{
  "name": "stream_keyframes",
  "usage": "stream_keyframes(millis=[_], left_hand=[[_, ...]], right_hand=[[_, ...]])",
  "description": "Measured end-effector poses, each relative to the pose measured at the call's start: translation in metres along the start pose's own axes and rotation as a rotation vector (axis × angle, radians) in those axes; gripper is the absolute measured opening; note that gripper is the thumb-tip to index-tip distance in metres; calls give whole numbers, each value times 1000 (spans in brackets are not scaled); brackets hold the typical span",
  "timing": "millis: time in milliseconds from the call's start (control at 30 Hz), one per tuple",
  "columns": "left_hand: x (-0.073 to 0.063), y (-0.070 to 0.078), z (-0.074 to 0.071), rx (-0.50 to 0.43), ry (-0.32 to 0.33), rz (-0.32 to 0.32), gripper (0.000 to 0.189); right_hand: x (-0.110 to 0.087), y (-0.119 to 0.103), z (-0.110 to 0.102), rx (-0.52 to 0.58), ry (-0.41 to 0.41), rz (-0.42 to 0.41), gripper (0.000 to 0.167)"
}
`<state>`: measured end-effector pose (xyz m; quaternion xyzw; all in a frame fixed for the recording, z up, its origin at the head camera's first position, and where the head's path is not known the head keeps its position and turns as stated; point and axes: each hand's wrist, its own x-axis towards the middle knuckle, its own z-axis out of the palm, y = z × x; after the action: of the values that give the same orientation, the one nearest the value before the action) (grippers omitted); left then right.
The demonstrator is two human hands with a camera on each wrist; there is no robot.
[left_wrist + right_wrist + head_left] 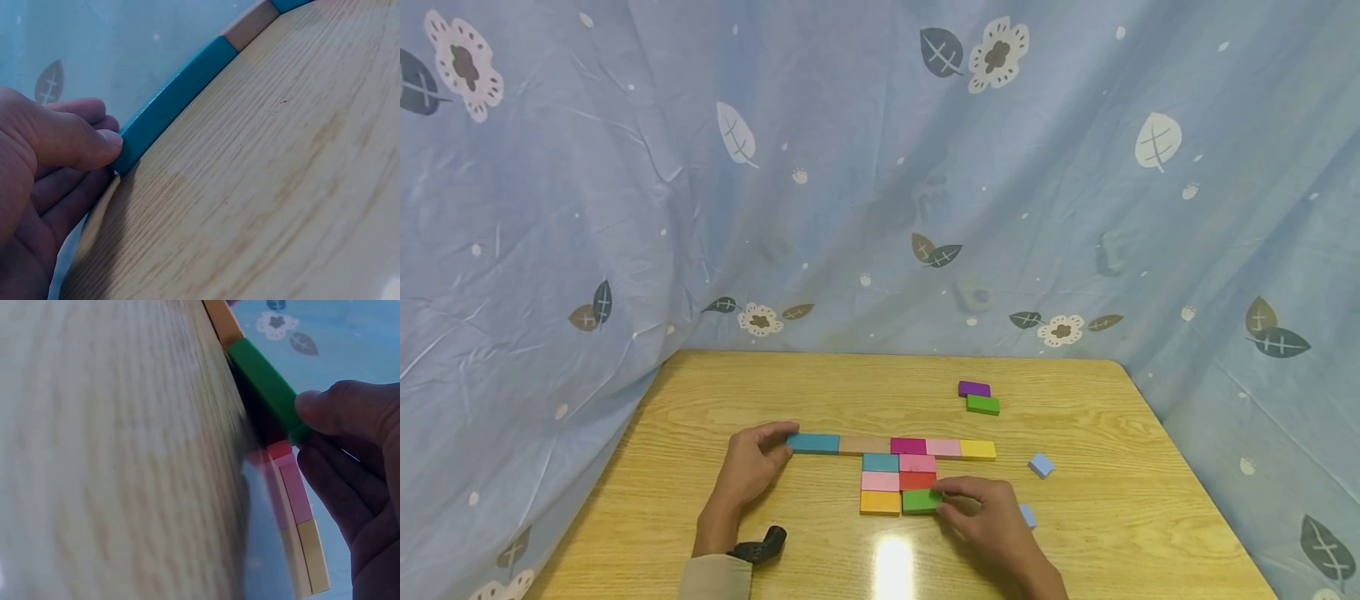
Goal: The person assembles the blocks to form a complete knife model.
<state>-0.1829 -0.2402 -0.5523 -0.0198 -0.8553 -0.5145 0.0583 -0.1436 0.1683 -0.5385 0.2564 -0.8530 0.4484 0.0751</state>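
Nearest, a bare right hand (990, 518), nearly closed, pinches a green rectangular block (919, 502) beside an orange rectangular block (880, 503); the left hand (748, 467), partly curled, grips a blue rectangular block (817, 444) by its end.

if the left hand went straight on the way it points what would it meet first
The blue block, whose end the left hand seems to pinch; the tan block lies next in line.
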Motion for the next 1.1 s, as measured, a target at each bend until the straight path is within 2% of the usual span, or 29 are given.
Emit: stream_keyframes(millis=[233, 400, 633, 1100], left_hand=[[0, 2, 0, -2, -1, -4, 40], [0, 2, -1, 4, 1, -3, 40], [0, 2, -1, 1, 5, -3, 39], [-1, 0, 0, -15, 6, -5, 41]], right_hand=[[2, -1, 1, -83, -17, -82, 30], [3, -3, 2, -123, -36, -90, 31], [6, -5, 7, -163, 1, -193, 33], [6, -6, 9, -119, -37, -91, 31]])
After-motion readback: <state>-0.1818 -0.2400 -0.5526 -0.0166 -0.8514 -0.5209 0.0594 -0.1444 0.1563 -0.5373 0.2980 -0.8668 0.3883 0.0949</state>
